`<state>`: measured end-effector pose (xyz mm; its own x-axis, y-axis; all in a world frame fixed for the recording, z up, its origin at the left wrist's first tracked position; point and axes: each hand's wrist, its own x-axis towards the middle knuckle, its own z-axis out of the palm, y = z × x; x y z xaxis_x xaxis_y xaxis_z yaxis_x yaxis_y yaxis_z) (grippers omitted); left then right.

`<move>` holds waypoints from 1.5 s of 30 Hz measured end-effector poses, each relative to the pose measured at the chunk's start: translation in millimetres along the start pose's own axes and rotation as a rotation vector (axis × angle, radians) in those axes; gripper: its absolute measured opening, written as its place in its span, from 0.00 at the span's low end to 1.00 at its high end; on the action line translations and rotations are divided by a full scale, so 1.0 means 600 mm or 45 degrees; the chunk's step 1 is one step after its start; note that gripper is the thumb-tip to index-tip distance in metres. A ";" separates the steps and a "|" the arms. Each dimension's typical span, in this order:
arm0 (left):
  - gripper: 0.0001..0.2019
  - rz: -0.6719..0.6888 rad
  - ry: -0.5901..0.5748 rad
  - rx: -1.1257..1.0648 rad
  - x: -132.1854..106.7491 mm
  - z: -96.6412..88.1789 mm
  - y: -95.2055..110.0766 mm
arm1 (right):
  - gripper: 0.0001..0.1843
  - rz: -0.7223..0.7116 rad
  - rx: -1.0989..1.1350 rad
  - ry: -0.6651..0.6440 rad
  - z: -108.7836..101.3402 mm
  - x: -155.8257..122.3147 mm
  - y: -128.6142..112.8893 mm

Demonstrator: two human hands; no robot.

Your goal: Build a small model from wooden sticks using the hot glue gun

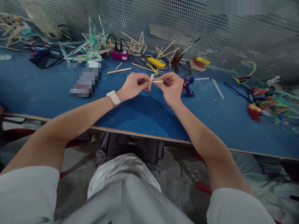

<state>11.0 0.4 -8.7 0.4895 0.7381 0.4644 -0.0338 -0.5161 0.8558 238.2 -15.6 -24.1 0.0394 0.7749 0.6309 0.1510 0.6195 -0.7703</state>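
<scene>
Both my arms reach out over a blue table. My left hand, with a white band on its wrist, is closed in a pinch on a short wooden stick held nearly upright. My right hand is closed on a second short wooden stick held level, its end touching the first stick so the two form a cross. Both hands hover just above the table top, close together.
A blue glue gun lies just right of my right hand. Behind are loose sticks, a yellow cutter, a pink power strip, stick models and a perforated metal wall. Coloured pipe cleaners lie at the right.
</scene>
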 end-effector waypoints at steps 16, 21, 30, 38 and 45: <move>0.15 -0.017 0.004 -0.029 0.001 0.001 0.000 | 0.34 0.036 0.005 -0.023 0.001 0.000 -0.002; 0.14 -0.030 0.016 -0.024 0.001 0.002 0.001 | 0.34 0.066 -0.011 -0.018 0.000 -0.001 -0.004; 0.11 -0.034 0.018 -0.021 0.001 0.002 0.001 | 0.35 0.038 0.028 -0.011 0.006 -0.001 -0.009; 0.14 -0.054 0.007 -0.010 0.000 0.000 0.003 | 0.37 0.074 -0.017 0.002 0.008 -0.001 -0.015; 0.16 -0.038 0.011 0.003 0.000 0.000 0.007 | 0.35 0.046 0.000 0.018 0.009 -0.001 -0.018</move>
<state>11.0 -1.7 -5.4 0.4827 0.7568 0.4406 -0.0169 -0.4950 0.8687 231.0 -22.3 -16.7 0.0590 0.7950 0.6037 0.1496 0.5909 -0.7928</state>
